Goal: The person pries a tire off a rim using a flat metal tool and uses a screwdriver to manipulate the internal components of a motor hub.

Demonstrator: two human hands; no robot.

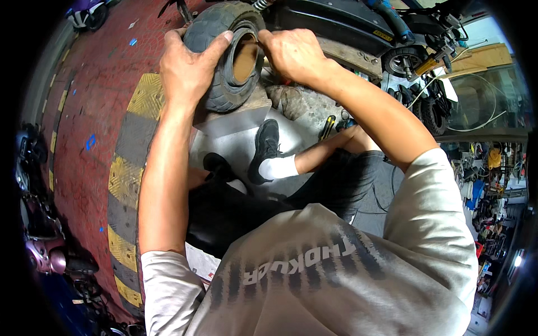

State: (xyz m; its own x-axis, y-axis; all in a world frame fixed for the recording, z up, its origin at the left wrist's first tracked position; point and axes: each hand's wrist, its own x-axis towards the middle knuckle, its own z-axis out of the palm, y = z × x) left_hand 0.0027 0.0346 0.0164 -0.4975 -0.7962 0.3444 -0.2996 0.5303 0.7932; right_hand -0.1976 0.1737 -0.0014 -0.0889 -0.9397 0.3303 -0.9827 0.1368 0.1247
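Observation:
A small black scooter tyre stands upright at the top middle, its open centre turned to the right. Through that opening a brown surface shows. My left hand grips the tyre from the left, thumb laid over the sidewall and fingers round the tread, partly hidden behind it. On the opposite side my right hand is closed on the tyre's inner edge, with its fingertips mostly out of sight. Beneath the tyre is a block with a wooden top and a pale grey side.
Beyond my right hand lies a black scooter deck with a blue power tool by it. A yellow-and-black hand tool rests near my shoe. Along the left runs a yellow-and-black striped kerb; motorbikes stand beyond.

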